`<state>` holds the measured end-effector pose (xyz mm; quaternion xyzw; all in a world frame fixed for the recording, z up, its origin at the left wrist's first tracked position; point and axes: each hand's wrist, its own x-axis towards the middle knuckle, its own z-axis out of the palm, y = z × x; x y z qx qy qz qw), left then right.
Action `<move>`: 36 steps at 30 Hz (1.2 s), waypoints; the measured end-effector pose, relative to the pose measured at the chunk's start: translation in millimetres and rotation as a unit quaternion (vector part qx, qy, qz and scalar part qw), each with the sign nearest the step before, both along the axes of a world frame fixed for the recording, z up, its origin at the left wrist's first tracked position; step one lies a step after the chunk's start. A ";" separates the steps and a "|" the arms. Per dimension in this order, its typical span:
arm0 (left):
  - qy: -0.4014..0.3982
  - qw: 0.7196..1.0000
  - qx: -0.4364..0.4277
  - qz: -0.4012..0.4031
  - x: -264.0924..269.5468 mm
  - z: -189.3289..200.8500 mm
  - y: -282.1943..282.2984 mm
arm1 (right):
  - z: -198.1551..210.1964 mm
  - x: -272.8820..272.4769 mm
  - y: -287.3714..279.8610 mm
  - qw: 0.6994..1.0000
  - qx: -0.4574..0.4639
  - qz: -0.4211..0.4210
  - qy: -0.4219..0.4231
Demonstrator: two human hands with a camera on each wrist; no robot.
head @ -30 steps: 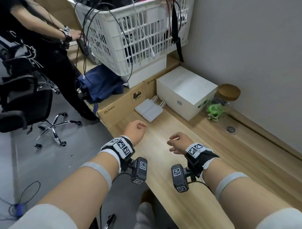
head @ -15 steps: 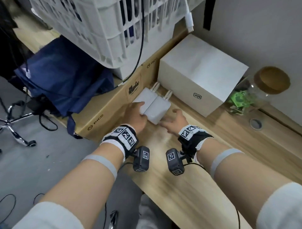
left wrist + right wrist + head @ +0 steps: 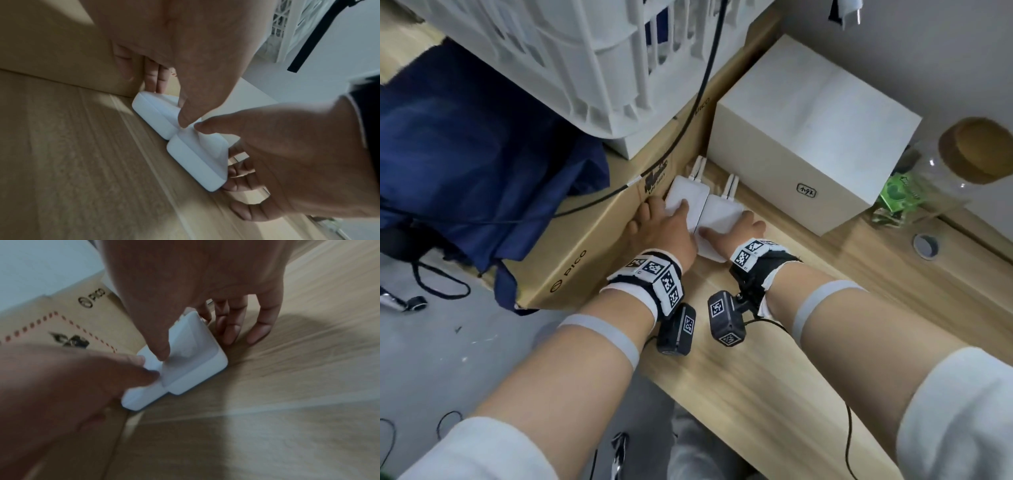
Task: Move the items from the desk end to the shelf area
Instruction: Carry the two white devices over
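Observation:
Two flat white routers lie side by side on the wooden desk [image 3: 791, 342], their short antennas pointing away from me. My left hand [image 3: 664, 226] grips the left router [image 3: 686, 198]: the thumb lies on its top [image 3: 156, 115] and the fingers curl down its far side by the cardboard box. My right hand [image 3: 736, 233] grips the right router [image 3: 722, 214], with the thumb on its top [image 3: 195, 356] and the fingers down its right edge on the desk. Both routers still rest on the desk.
A brown PICO cardboard box [image 3: 585, 253] stands against the left router, with a white laundry basket [image 3: 585, 51] on top and a black cable hanging down. A white box [image 3: 808, 137] stands right behind the routers. Further right are a cork-lidded glass jar [image 3: 945, 171] and a desk grommet [image 3: 925, 245]. A blue bag [image 3: 465, 154] is at the left.
Both hands have reached forward from the desk's middle to the routers and closed on them, one each. The head view has moved closer and tilted down.

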<state>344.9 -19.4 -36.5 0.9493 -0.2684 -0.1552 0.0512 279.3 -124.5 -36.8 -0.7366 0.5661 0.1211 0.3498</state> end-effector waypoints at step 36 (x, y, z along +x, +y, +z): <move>0.358 0.928 -0.075 0.074 -171.4 14.2 -32.4 | 13.0 -257.7 -27.1 0.994 0.081 -0.070 -0.026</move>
